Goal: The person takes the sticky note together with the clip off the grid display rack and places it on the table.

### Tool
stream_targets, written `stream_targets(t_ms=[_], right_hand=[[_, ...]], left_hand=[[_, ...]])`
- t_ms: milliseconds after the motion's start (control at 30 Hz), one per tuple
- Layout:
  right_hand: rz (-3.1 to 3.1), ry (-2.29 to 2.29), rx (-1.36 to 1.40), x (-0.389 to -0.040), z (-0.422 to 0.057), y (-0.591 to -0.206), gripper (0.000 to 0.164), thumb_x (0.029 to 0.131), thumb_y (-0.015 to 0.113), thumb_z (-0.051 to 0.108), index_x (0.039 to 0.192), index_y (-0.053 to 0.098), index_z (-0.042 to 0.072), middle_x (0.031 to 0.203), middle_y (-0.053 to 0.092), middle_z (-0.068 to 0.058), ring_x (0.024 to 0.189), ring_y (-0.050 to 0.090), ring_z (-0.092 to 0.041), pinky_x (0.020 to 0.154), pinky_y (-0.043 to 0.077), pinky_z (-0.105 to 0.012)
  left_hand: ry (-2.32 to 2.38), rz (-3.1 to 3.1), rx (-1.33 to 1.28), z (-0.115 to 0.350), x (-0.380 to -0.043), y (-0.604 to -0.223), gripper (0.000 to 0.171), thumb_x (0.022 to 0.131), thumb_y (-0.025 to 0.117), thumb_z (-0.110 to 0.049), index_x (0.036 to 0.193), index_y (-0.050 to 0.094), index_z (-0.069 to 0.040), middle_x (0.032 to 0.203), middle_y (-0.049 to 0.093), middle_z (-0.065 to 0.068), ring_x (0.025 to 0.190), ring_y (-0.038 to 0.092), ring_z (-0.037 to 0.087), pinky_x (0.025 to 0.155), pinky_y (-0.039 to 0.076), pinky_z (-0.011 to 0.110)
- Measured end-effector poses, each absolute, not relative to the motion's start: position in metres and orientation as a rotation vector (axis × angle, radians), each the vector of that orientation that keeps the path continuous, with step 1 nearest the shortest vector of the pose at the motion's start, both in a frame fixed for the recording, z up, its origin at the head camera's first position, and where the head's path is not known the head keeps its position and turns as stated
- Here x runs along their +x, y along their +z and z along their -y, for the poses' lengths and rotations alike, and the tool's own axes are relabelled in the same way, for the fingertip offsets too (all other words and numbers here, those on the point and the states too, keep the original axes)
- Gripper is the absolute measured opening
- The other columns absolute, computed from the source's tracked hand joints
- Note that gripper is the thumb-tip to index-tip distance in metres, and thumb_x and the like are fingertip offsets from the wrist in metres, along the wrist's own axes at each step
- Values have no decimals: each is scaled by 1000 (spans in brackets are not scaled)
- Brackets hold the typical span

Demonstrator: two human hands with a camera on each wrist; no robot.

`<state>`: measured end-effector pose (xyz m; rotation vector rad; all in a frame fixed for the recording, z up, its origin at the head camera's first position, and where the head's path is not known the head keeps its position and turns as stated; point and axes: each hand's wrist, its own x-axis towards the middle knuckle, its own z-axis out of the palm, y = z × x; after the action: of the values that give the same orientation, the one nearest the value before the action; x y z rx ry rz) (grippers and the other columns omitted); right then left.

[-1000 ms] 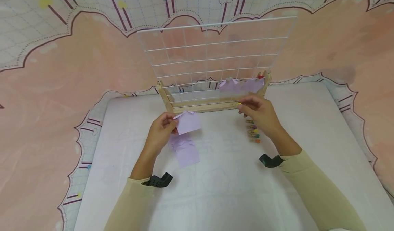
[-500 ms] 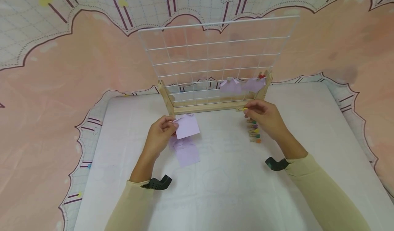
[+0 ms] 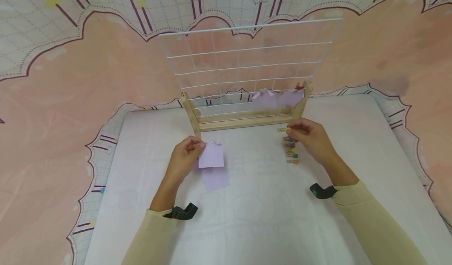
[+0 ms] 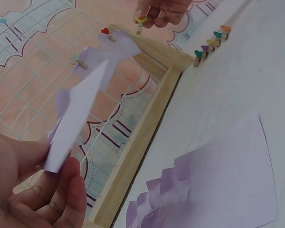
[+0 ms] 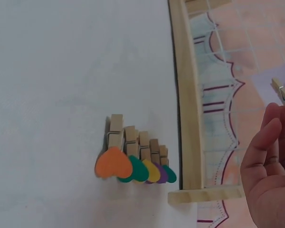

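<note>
Between thumb and fingers, my left hand (image 3: 183, 159) pinches a purple folded-paper shirt (image 3: 211, 156) by its left edge near the folded collar. The sheet is held above more purple paper shirts (image 4: 228, 175), which overlap on the white table. My right hand (image 3: 311, 140) pinches a small wooden clothespin (image 3: 282, 130) by its yellow heart end, off the rack's front right corner. Just in front of that hand lies a row of heart clothespins (image 3: 292, 150), in orange, green, yellow and purple. Two purple paper shirts (image 3: 265, 99) hang clipped on the white wire grid (image 3: 237, 64).
The grid leans back on a wooden base (image 3: 243, 122) with side posts at the table's (image 3: 247, 225) far edge. A red heart clothespin (image 4: 106, 31) is clipped near its right post. Patterned cloth (image 3: 106, 61) hangs behind and around the table.
My right hand has moved right and closer to me with the yellow heart clothespin, away from the rack base. My left hand has lowered the paper shirt a little towards me.
</note>
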<state>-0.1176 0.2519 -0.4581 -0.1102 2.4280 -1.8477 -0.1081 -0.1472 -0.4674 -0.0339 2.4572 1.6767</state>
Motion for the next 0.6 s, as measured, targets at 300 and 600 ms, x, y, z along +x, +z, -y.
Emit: stream_targets(t_ms=[300,600], right_hand=[[-2451,-1803,-81,-113,-259,-467,28,100,68,19,118,64,-2,98,68,6,84,62,-21,73,55,-23],[-2446,-1786,-39,-110,-267,-476,33,100,68,22,121,64,-3,100,69,10,86,64,-19,73,54,-21]], left_hand=[[1713,-2450,-78,146,-104,-469,18,101,65,-20,106,68,-3,98,70,13,82,63,17,69,53,22],[1685,-2462,-84,148,-100,-471,19,101,65,-18,109,72,-2,99,71,14,84,64,18,76,60,32]])
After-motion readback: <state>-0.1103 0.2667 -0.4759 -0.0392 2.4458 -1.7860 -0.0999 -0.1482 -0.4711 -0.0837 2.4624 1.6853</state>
